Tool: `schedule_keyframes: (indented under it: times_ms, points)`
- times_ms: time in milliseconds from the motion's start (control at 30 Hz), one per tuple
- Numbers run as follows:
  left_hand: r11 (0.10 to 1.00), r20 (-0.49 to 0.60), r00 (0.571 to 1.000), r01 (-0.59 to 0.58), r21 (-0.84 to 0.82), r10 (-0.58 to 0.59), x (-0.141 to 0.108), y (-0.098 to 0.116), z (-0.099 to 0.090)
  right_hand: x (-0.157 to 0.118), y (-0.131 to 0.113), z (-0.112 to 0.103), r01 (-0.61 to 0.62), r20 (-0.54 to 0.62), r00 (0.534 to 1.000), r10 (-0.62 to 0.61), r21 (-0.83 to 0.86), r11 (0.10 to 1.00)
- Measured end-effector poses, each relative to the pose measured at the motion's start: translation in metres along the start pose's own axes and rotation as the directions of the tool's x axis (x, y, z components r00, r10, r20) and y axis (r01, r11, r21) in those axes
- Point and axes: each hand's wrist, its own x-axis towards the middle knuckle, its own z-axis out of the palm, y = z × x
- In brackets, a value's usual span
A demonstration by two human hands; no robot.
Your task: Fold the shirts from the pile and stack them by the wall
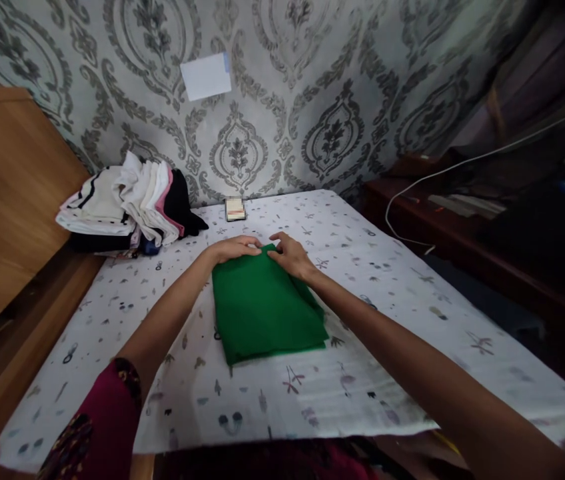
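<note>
Green cloth (pixel 267 307) lies folded near the middle of the frame, on a white patterned sheet (pixel 202 413). Both hands are at its top edge. The left hand (pixel 235 248) rests along the upper left corner, fingers stretched out; I cannot tell whether it pinches the fabric. The right hand (pixel 291 257) touches the upper right corner, its thumb and forefinger spread apart, not clenched. Beyond them, a phone (pixel 235 209) lies above the frame's centre, near the wall (pixel 272 133). A pile of clothes (pixel 127 203) sits at left, beside a wooden board (pixel 12 193).
</note>
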Motion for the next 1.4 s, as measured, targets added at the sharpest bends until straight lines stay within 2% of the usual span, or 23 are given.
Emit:
schedule_keyframes:
  times_ms: [67, 133, 267, 400, 467, 533, 633, 733, 833, 900, 933, 967, 1000, 1033, 1067, 1100, 1133, 1233, 1333, 1400]
  points:
    - [0.987, 0.014, 0.999, 0.047, 0.152, -0.049, -0.014, -0.005, -0.015, -0.002, 0.002, 0.003, -0.005, -0.001, 1.000, 0.005, -0.049, 0.999]
    - [0.969, 0.021, 0.997, 0.068, 0.236, -0.075, -0.030, -0.014, -0.030, -0.004, 0.004, 0.008, -0.006, 0.003, 1.000, 0.006, -0.086, 0.996]
    - [0.972, -0.042, 0.999, 0.017, 0.235, -0.007, -0.053, -0.033, -0.044, -0.008, 0.002, 0.011, 0.040, -0.006, 0.999, -0.042, -0.199, 0.979]
    - [0.964, -0.114, 0.986, -0.092, 0.249, 0.123, -0.060, -0.042, -0.035, -0.014, -0.020, 0.010, 0.220, -0.060, 0.965, -0.255, -0.337, 0.915]
    - [0.956, -0.134, 0.979, -0.117, 0.269, 0.157, -0.060, -0.043, -0.028, -0.017, -0.035, 0.015, 0.352, 0.000, 0.928, -0.373, -0.331, 0.876]
    - [0.947, -0.157, 0.973, -0.118, 0.298, 0.171, -0.061, -0.043, -0.024, -0.018, -0.045, 0.024, 0.460, 0.124, 0.887, -0.444, -0.288, 0.840]
    - [0.905, -0.222, 0.957, -0.080, 0.418, 0.188, -0.064, -0.047, -0.022, -0.017, -0.044, 0.044, 0.492, 0.277, 0.863, -0.423, -0.275, 0.826]
    - [0.817, -0.283, 0.931, -0.028, 0.576, 0.232, -0.070, -0.052, -0.017, -0.015, -0.030, 0.058, 0.485, 0.303, 0.863, -0.403, -0.277, 0.830]
    - [0.690, -0.365, 0.865, 0.029, 0.723, 0.345, -0.086, -0.047, 0.001, -0.013, -0.022, 0.064, 0.502, 0.298, 0.855, -0.425, -0.264, 0.824]
    - [0.606, -0.380, 0.812, 0.040, 0.794, 0.444, -0.107, -0.035, 0.024, -0.012, -0.021, 0.064, 0.501, 0.303, 0.854, -0.422, -0.266, 0.823]
    - [0.577, -0.349, 0.807, 0.013, 0.816, 0.477, -0.120, -0.027, 0.039, -0.012, -0.021, 0.065, 0.497, 0.304, 0.856, -0.418, -0.264, 0.826]
    - [0.568, -0.285, 0.831, -0.043, 0.822, 0.477, -0.136, -0.020, 0.056, -0.011, -0.022, 0.065, 0.492, 0.303, 0.858, -0.414, -0.257, 0.831]
    - [0.554, -0.172, 0.881, -0.117, 0.824, 0.441, -0.153, -0.012, 0.074, -0.010, -0.023, 0.064, 0.488, 0.303, 0.860, -0.412, -0.247, 0.837]
    - [0.535, -0.039, 0.928, -0.180, 0.825, 0.372, -0.169, -0.006, 0.091, -0.009, -0.023, 0.063, 0.485, 0.305, 0.859, -0.410, -0.235, 0.842]
    - [0.510, 0.076, 0.955, -0.219, 0.832, 0.285, -0.184, -0.001, 0.109, -0.009, -0.024, 0.061, 0.482, 0.311, 0.859, -0.406, -0.223, 0.847]
    - [0.491, 0.157, 0.964, -0.245, 0.836, 0.213, -0.198, 0.001, 0.124, -0.009, -0.025, 0.059, 0.477, 0.318, 0.859, -0.401, -0.215, 0.852]
    - [0.470, 0.189, 0.969, -0.243, 0.849, 0.159, -0.209, 0.002, 0.138, -0.011, -0.027, 0.055, 0.474, 0.321, 0.859, -0.398, -0.209, 0.855]
    - [0.399, 0.128, 0.988, -0.152, 0.904, 0.086, -0.225, -0.006, 0.163, -0.027, -0.033, 0.042, 0.489, 0.299, 0.855, -0.423, -0.196, 0.850]
    - [0.336, 0.033, 0.996, -0.058, 0.940, 0.080, -0.223, -0.020, 0.169, -0.054, -0.039, 0.036, 0.515, 0.289, 0.842, -0.454, -0.184, 0.837]
    - [0.278, -0.006, 0.997, -0.015, 0.961, 0.075, -0.218, -0.026, 0.170, -0.072, -0.041, 0.039, 0.496, 0.312, 0.850, -0.424, -0.206, 0.843]
